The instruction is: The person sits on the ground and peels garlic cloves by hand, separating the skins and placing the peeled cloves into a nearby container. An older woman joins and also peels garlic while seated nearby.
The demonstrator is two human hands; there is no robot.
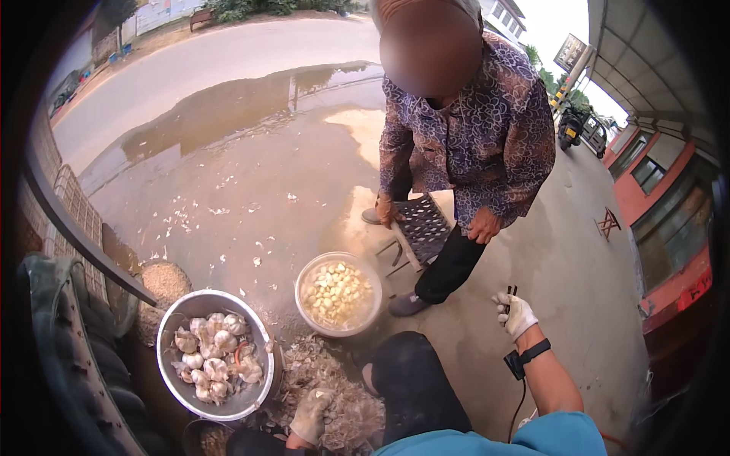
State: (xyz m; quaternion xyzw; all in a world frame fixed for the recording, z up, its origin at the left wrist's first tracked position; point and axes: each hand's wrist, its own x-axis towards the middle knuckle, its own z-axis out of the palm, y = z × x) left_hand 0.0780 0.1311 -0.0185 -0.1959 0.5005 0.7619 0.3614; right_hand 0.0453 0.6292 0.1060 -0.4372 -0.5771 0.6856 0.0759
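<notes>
My left hand (312,411), in a pale work glove, is low over a heap of papery garlic skins (351,393). Its fingers are curled, and whether they hold anything is hidden. Out to the right, my gloved right hand (518,320) grips a small dark two-pronged tool (509,292). A metal basin (165,365) near my left hand holds several whole garlic bulbs (215,369) and a curved orange-red object (238,353). Beyond the heap stands a pale round tub (302,319) with peeled garlic cloves (337,289) in it.
A person (462,137) in a patterned shirt bends ahead, one hand on a low woven-seat stool (425,228). Dark padded furniture (85,342) and a curved bar (85,233) flank the left. Wet pavement (256,171) carries scattered skins. A vehicle (576,128) is parked far right.
</notes>
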